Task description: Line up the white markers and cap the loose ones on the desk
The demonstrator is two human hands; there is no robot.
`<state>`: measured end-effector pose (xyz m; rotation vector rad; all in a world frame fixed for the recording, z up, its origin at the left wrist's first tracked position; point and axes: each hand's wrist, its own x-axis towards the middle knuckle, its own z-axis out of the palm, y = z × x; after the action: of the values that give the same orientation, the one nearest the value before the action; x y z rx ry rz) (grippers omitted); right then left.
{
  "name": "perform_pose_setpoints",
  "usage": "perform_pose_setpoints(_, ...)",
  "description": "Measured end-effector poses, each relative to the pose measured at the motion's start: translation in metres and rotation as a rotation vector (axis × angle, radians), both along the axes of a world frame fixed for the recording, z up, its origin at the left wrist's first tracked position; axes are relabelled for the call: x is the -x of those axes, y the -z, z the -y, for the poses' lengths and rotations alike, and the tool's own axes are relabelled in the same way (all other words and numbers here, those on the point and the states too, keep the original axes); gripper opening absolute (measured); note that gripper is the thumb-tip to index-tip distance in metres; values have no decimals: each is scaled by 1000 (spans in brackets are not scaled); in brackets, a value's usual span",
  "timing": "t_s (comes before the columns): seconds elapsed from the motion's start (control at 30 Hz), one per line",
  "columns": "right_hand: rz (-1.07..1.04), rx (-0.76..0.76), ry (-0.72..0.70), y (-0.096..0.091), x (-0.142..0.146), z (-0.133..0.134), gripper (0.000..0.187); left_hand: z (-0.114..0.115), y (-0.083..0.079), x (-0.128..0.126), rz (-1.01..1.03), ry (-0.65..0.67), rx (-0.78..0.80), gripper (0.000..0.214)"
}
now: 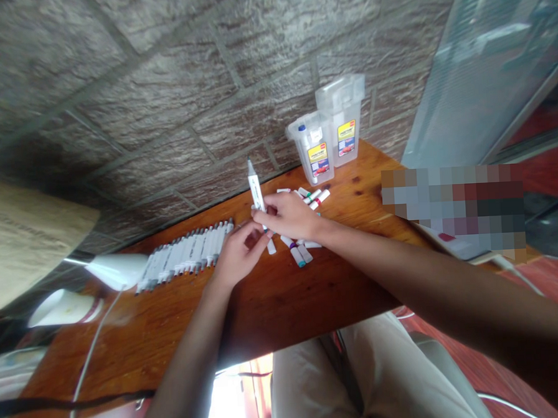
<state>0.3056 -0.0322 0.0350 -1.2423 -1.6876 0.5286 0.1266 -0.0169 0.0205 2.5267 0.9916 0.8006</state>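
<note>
A white marker (255, 188) stands nearly upright between my hands, its grey tapered end and dark point upward. My right hand (291, 216) is closed on the marker's lower part in a pinch. My left hand (239, 253) curls around the marker's bottom end, thumb and fingers meeting there; the fingers partly hide that end. Under and right of my hands lie loose white markers with coloured caps, among them a red-banded marker (319, 199) and a teal-ended marker (299, 256). To the left, a row of white markers (188, 254) lies side by side on the wooden table (284, 308).
Two clear plastic containers (349, 115) with yellow labels stand by the stone wall (170, 90); the nearer holds a blue-capped marker (303, 139). At left are a white lamp-like cone (118, 270), a white cup (62, 307) and a cable (91, 362). A blurred-out patch covers the right side.
</note>
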Motion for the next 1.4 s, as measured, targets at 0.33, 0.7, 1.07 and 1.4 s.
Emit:
perform_pose_setpoints(0.33, 17, -42, 11, 0, 1, 0, 33, -3, 11, -6, -48, 173, 24, 16)
perform_pose_setpoints(0.7, 38, -62, 27, 2, 2, -1, 34, 1, 14, -10, -35, 109, 17, 14)
perform_pose_setpoints(1.07, 63, -59, 25, 1, 2, 0, 34, 2, 16, -12, -38, 117, 11, 18)
perform_pose_setpoints(1.4, 42, -61, 16, -2, -1, 2, 32, -6, 11, -2, -109, 66, -54, 21)
